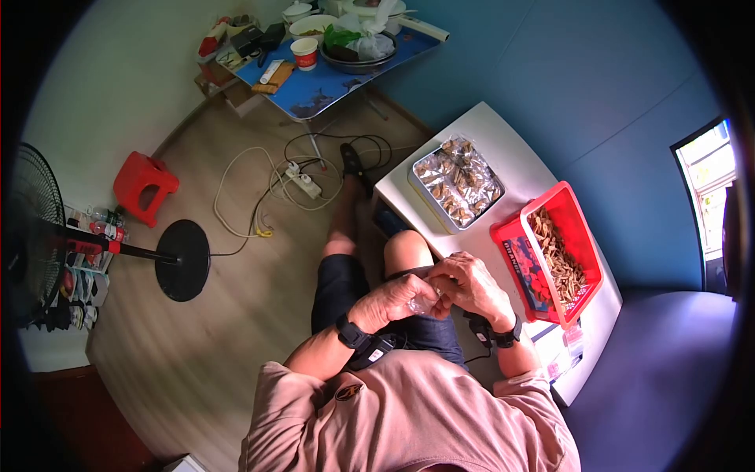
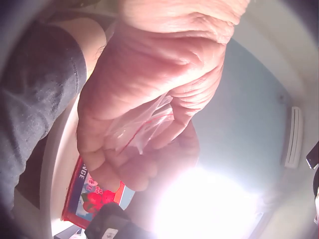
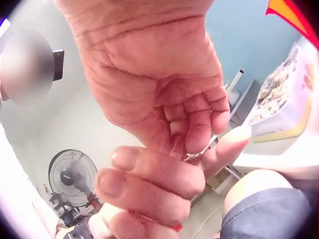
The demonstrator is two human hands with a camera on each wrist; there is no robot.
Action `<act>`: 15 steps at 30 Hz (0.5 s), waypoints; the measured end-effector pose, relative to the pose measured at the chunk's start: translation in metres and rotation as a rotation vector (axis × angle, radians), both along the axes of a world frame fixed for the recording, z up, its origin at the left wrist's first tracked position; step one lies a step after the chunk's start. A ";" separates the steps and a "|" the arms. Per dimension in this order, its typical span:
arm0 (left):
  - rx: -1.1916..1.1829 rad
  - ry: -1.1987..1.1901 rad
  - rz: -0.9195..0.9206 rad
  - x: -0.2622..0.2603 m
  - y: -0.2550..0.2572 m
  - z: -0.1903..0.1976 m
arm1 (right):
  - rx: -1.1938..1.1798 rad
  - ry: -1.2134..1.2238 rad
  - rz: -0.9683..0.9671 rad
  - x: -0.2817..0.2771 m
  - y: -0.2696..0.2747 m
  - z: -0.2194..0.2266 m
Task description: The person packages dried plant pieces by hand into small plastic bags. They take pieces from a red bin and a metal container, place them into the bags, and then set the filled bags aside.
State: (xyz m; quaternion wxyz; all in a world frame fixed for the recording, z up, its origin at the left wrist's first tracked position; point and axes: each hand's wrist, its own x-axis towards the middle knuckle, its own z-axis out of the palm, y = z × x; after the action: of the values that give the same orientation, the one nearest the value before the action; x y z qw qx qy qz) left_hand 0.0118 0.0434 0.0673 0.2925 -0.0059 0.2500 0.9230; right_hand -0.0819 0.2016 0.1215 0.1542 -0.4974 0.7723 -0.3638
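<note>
Over the lap, the left hand (image 1: 391, 302) grips a small clear plastic bag (image 1: 423, 301) with curled fingers. In the left wrist view the bag (image 2: 144, 127), with a thin red line across it, lies within the curled fingers of the left hand (image 2: 154, 74). The right hand (image 1: 470, 288) meets the left at the bag's edge, its thumb and fingers pinched together there. From the right wrist, the right hand (image 3: 149, 74) has its fingertips curled against the left hand's fingers (image 3: 149, 184), and little of the bag shows.
On the white table stand a metal tray (image 1: 429, 197) of small wrapped packets and a red basket (image 1: 595, 259) of brown dried pieces. A fan (image 1: 182, 259), a red stool (image 1: 147, 187) and a power strip (image 1: 303, 182) with cables are on the floor. A cluttered blue table (image 1: 314, 93) stands beyond.
</note>
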 end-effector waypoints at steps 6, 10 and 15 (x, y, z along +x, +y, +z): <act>0.033 -0.070 -0.063 -0.003 0.004 -0.023 | 0.096 0.020 -0.008 -0.006 -0.001 -0.006; -0.068 -0.089 -0.049 -0.002 0.003 -0.013 | 0.117 -0.025 -0.006 -0.008 -0.004 -0.008; -0.022 -0.119 -0.112 -0.006 -0.002 -0.028 | 0.135 -0.097 -0.054 -0.017 -0.007 -0.004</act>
State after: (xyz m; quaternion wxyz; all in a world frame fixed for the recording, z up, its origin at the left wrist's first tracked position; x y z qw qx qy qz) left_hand 0.0056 0.0409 0.0397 0.3579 -0.0499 0.2421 0.9005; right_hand -0.0991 0.1951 0.1178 0.2145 -0.4468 0.7998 -0.3386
